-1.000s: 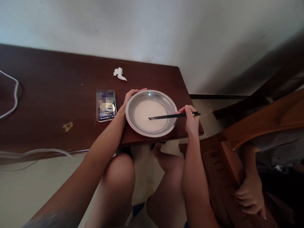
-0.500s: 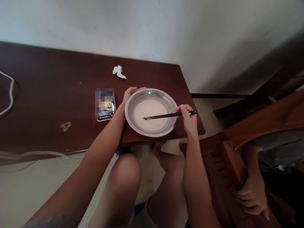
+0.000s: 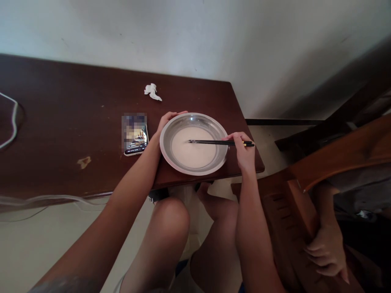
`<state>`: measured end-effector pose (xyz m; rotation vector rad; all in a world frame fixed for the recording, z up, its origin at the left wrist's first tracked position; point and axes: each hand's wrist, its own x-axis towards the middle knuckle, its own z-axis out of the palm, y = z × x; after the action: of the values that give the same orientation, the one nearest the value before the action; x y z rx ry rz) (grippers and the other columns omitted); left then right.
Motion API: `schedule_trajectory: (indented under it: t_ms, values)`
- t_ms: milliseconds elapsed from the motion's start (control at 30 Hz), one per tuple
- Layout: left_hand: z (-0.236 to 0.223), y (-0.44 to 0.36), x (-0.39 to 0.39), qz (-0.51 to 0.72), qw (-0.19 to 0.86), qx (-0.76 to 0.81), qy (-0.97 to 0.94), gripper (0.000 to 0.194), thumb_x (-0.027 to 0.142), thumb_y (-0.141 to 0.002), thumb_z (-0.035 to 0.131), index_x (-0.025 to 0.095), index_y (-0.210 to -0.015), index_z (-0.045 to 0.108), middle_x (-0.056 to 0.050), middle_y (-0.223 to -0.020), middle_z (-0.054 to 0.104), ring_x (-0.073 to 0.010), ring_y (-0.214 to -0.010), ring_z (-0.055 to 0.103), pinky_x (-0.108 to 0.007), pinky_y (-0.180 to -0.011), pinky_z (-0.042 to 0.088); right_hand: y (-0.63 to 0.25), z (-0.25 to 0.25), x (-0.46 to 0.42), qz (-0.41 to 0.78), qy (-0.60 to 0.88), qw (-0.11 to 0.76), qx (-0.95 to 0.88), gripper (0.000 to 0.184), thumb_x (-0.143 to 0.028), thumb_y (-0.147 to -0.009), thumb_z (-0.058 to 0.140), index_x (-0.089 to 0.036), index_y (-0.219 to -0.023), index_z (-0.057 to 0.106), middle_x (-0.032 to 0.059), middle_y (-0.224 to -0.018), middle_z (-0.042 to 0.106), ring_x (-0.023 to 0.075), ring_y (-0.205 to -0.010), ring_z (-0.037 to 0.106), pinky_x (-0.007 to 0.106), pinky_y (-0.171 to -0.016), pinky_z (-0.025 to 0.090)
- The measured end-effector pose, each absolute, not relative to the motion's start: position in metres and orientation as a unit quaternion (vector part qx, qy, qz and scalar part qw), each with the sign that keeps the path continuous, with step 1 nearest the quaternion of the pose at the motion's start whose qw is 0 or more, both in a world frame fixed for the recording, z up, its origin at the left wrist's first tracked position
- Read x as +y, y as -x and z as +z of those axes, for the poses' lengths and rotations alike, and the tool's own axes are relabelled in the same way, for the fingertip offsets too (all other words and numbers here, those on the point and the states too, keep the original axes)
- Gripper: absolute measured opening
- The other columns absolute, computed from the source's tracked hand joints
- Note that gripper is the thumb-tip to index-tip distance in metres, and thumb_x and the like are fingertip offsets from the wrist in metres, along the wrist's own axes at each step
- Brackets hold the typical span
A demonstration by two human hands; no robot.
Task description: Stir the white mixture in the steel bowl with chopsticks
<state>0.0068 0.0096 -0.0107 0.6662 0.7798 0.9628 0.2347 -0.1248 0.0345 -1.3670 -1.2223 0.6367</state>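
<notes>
Now right hand (image 3: 244, 152) grips black chopsticks (image 3: 218, 142), tips in white batter. Left hand (image 3: 166, 122) clasps the steel pan (image 3: 183, 162) rim, near table (image 3: 61, 122) right edge.

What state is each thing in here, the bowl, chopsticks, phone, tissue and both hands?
Metal bowl: upright on the table, holding pale liquid.
Chopsticks: held together, tips in the liquid.
Right hand: closed on the chopsticks.
Left hand: gripping the bowl's left rim.
Phone: flat, screen lit.
Tissue: crumpled, lying apart.
Table: bearing all of these.
</notes>
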Motion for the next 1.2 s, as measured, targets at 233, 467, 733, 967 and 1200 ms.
schedule_trajectory:
  t_ms: [233,467,733,967,1200]
  values:
    - [-0.012,-0.006,0.010,0.445,0.759,0.351,-0.319,0.029,0.030,-0.078,0.049,0.017,-0.092,0.070,-0.003,-0.086,0.073,-0.0221,-0.091,0.064,-0.030,-0.085,0.048,-0.240,0.033,-0.127,0.284,0.581,0.592,-0.480,0.032,-0.044,-0.085,0.049,-0.021,-0.064,0.058,-0.0043,-0.053,0.063,0.0132,-0.056,0.064,0.029,-0.069,0.050]
    - [-0.010,-0.007,0.008,0.449,0.756,0.352,-0.322,0.032,0.030,-0.078,0.048,0.016,-0.095,0.070,-0.003,-0.088,0.073,-0.0219,-0.091,0.064,-0.030,-0.085,0.047,-0.235,0.035,-0.125,0.244,0.589,0.584,-0.503,0.031,-0.045,-0.085,0.048,-0.021,-0.069,0.061,-0.0020,-0.065,0.067,0.0140,-0.069,0.066,0.030,-0.076,0.050]
    - [-0.014,-0.006,0.011,0.447,0.756,0.348,-0.328,0.029,0.028,-0.078,0.048,0.018,-0.093,0.070,-0.002,-0.090,0.073,-0.0214,-0.093,0.064,-0.031,-0.086,0.047,-0.228,0.037,-0.128,0.282,0.574,0.564,-0.523,0.029,-0.043,-0.085,0.048,-0.022,-0.067,0.059,-0.0028,-0.061,0.066,0.0134,-0.066,0.065,0.029,-0.073,0.050]
    - [-0.014,-0.006,0.011,0.448,0.752,0.351,-0.332,0.029,0.029,-0.078,0.048,0.019,-0.091,0.072,-0.002,-0.089,0.074,-0.0235,-0.094,0.064,-0.033,-0.086,0.048,-0.233,0.035,-0.125,0.230,0.596,0.615,-0.461,0.032,-0.044,-0.087,0.045,-0.021,-0.067,0.056,-0.0035,-0.057,0.064,0.0127,-0.059,0.063,0.029,-0.071,0.049]
    - [-0.016,-0.006,0.011,0.449,0.755,0.352,-0.323,0.029,0.028,-0.080,0.046,0.019,-0.092,0.071,-0.002,-0.089,0.074,-0.0220,-0.094,0.064,-0.032,-0.084,0.048,-0.227,0.037,-0.126,0.291,0.568,0.562,-0.526,0.028,-0.043,-0.085,0.048,-0.022,-0.072,0.060,-0.0026,-0.060,0.066,0.0138,-0.066,0.065,0.030,-0.074,0.050]
